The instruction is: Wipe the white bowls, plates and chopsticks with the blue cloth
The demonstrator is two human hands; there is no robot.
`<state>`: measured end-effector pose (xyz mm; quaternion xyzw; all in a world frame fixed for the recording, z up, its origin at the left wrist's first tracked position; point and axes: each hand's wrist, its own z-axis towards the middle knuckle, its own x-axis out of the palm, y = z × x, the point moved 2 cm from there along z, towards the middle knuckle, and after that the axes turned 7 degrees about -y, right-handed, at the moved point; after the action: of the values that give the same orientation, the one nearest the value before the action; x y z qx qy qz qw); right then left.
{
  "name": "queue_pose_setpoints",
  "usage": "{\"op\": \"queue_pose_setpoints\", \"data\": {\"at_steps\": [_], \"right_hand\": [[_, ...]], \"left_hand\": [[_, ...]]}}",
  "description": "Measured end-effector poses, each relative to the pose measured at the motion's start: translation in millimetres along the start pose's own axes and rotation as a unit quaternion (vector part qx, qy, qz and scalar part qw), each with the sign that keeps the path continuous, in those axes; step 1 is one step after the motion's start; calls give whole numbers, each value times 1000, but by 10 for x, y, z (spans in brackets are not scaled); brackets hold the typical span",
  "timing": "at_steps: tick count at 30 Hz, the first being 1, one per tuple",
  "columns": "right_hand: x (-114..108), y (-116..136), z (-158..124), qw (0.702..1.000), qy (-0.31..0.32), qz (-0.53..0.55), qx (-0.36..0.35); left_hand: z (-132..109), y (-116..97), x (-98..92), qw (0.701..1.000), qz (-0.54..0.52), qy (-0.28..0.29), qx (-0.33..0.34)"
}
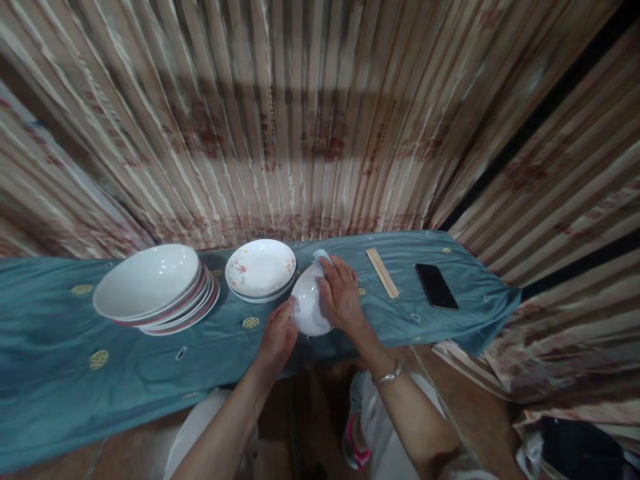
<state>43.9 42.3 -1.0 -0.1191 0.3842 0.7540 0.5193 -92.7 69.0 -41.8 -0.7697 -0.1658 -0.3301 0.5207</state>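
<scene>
A small white bowl (pixel 308 303) is held tilted above the teal tablecloth (pixel 125 360). My left hand (pixel 277 340) grips its near rim with the fingers closed. My right hand (pixel 341 291) lies over the bowl's right side and presses a light blue cloth (pixel 320 257) against it. A silver bracelet (pixel 390 375) circles my right wrist. Just left of the bowl stands a short stack of flowered white plates (pixel 260 268).
A stack of large white dishes with red rims (pixel 153 287) sits further left. Wooden chopsticks (pixel 382 272) and a black phone (pixel 436 285) lie to the right. A striped curtain (pixel 320 133) hangs close behind the table. My knees show below the table edge.
</scene>
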Motion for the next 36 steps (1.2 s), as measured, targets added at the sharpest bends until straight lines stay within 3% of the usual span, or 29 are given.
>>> {"op": "queue_pose_setpoints", "data": {"at_steps": [6,12,15,21,28,32,36], "right_hand": [[93,-367,-111,991,-40,90,89],[213,-405,-385,989,-18,78,127],[244,-345,-539,992,3,54,113],[215,-116,-752,999,39,10,9],[148,187,-749,995,81,25,-61],[125,139,-591,995,58,33,-80],[155,-40,-460,998,33,26,-50]], "left_hand": [[-11,-36,-19,999,-18,-34,-8],[-35,-73,34,998,-34,-32,-30],[-53,-89,93,998,-48,-26,-34],[-38,-77,89,997,-68,-27,-38],[-7,-43,15,995,-78,-40,-48],[-57,-54,62,996,-70,-28,-51],[-103,-58,103,998,-44,-9,-49]]}}
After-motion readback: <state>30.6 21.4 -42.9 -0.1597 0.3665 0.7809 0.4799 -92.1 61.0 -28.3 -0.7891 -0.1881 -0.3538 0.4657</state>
